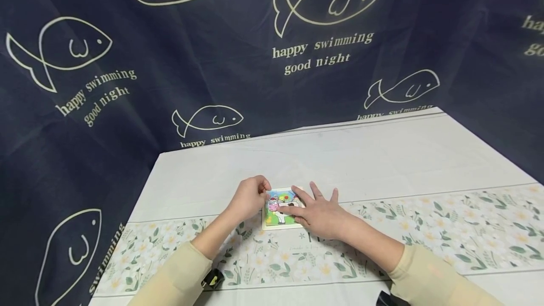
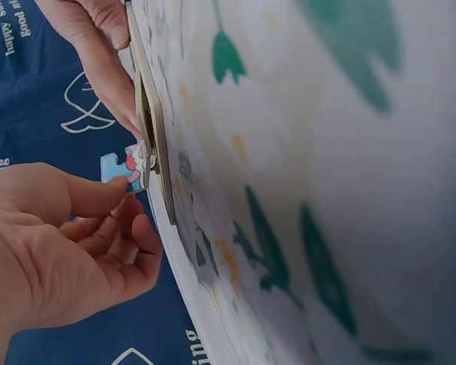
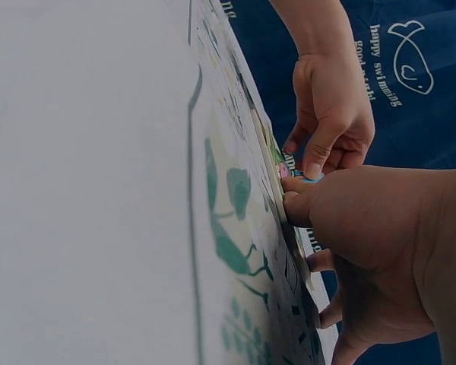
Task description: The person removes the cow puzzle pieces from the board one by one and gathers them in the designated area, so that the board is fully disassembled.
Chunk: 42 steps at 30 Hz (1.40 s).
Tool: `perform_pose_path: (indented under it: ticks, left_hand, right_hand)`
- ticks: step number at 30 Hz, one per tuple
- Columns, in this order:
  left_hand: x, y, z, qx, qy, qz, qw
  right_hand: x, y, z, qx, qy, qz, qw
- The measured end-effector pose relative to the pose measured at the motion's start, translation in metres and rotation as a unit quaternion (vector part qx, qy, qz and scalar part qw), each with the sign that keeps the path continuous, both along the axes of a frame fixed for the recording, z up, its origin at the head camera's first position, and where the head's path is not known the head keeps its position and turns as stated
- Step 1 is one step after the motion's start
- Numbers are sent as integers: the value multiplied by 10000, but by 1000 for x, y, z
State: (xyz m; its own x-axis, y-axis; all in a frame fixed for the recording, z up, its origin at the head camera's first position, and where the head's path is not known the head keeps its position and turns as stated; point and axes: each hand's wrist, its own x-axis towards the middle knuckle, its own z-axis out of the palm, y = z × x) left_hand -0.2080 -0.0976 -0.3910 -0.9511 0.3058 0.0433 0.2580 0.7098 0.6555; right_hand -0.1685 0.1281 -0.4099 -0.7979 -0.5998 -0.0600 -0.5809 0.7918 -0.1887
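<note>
A small jigsaw puzzle (image 1: 280, 218) with a cow picture lies in a pale frame on the table. At its upper left corner, my left hand (image 1: 250, 198) pinches a puzzle piece (image 2: 112, 166) between thumb and fingers; the piece is light blue with a bit of red and white, and tilts up from the frame (image 2: 167, 190). My right hand (image 1: 325, 216) lies over the puzzle's right side with spread, fairly straight fingers, the index finger reaching across the cow. In the right wrist view, the right hand (image 3: 387, 243) covers most of the puzzle.
A white tablecloth (image 1: 340, 159) with a flowered band (image 1: 459, 225) covers the table under the puzzle. Behind and beside the table hangs a dark blue curtain (image 1: 246, 60) with fish drawings and lettering. Dark straps (image 1: 212, 278) show near the sleeves.
</note>
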Motion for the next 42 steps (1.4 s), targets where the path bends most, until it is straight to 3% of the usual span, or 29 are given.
perform_pose_path:
  ticks: [4,10,12,15,18,20,22,26,31,42]
  left_hand:
    - [2,-3,-2,-69,190,-105,9997]
    - [1,-5,-7,421,-331,405,9977]
    - [1,-5,-8,451,-338,422,9975]
    - [2,-5,-8,121,76,43,9999]
    - [3,-6,-7,-282,622,-397,9969]
    - [4,-5,-6,-335,833,-475,9948]
    - [5,-6,-5,-203,834,-334,9958]
    - [4,-8,-5,288,459,257,9982]
    - [3,-20,-8,761,-36,856,9934]
    - [13,-66,-9,1132,-532,1541,9801]
  right_hand:
    - [-1,-1,-1,19,-32,-10,10000]
    - [0,0,-1,27,-67,-39,10000]
    - [0,-1,-2,-3,-72,-30,10000]
    - [0,-1,-2,-35,-118,-12,9999]
    - [0,-1,-3,-45,-136,2,9999]
    - [-1,-1,-3,-22,-123,-21,9999]
    - [-1,-1,-2,-4,-104,-46,9999]
    - [-1,-1,-2,30,-125,-79,9999]
    - [0,-2,-2,20,-139,-94,9999]
    - [2,0,-2,-144,-64,-40,9999]
